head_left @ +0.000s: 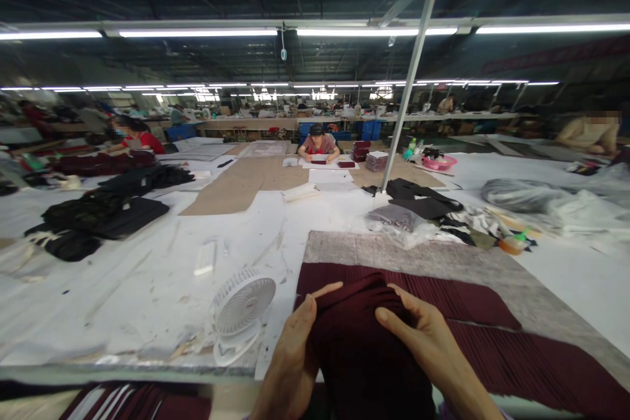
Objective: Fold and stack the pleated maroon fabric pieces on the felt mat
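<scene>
1. Plainly, our two bare hands grip one cloth bundle: the left hand [290, 348] has its thumb and fingers closed on one side, the right hand [436, 341] on the other.
2. We hold that dark maroon cloth [369, 354], soft and folded, at the table's near edge.
3. Just beyond, we count two rows of maroon pieces [477, 305], thin and overlapping, on one mottled grey sheet [344, 246].
4. Left of these stands one round white plastic fan [245, 305]; its hub marking is too small for us to read.
5. Farther off, we see one pink basin [440, 163].
</scene>
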The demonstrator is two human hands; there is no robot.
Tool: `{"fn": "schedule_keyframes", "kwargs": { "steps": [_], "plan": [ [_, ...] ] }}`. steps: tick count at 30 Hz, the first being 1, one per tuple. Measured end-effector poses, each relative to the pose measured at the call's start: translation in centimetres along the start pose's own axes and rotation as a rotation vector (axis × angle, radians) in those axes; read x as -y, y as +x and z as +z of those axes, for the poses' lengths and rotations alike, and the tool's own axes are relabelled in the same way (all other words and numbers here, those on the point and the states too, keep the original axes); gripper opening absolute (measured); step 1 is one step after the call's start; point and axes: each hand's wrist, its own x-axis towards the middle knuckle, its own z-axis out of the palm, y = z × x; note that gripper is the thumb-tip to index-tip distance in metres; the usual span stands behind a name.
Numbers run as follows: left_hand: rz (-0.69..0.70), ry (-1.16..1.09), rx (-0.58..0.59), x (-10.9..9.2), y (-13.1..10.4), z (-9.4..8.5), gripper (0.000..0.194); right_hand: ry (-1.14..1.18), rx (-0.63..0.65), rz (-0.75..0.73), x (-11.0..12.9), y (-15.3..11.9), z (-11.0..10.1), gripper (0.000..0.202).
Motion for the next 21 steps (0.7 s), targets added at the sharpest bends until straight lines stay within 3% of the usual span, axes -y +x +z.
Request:
{"fn": "schedule_keyframes", "kwargs": {
  "steps": [3, 7, 9, 12, 18, 21],
  "plan": [
    [0.011, -0.083, 0.113, 1.0, 0.1, -0.6, 0.044, 0.049, -0.025, 0.04, -0.3, 0.2, 0.0, 0.024],
    [0.078, 0.064, 0.21, 2.2, 0.1, -0.8, 0.059, 0.078, -0.069, 0.051, -0.8, 0.4, 0.1, 0.029],
    [0.054, 0.162, 0.167, 2.6, 0.2, -0.5, 0.063, 0.079, -0.098, 0.04, -0.9, 0.6, 0.2, 0.031],
    [0.072, 0.248, 0.055, 2.8, 0.2, -0.1, 0.054, 0.055, -0.148, 0.024, -0.8, 0.8, 0.6, 0.032],
    [0.051, 0.158, -0.113, 3.3, 0.4, 0.6, 0.047, 0.067, -0.191, 0.027, -0.5, 1.0, 1.4, 0.033],
    [0.044, 0.047, -0.138, 2.9, 0.5, 0.5, 0.05, 0.096, -0.185, -0.021, -1.2, 1.1, 1.1, 0.029]
  ]
}}
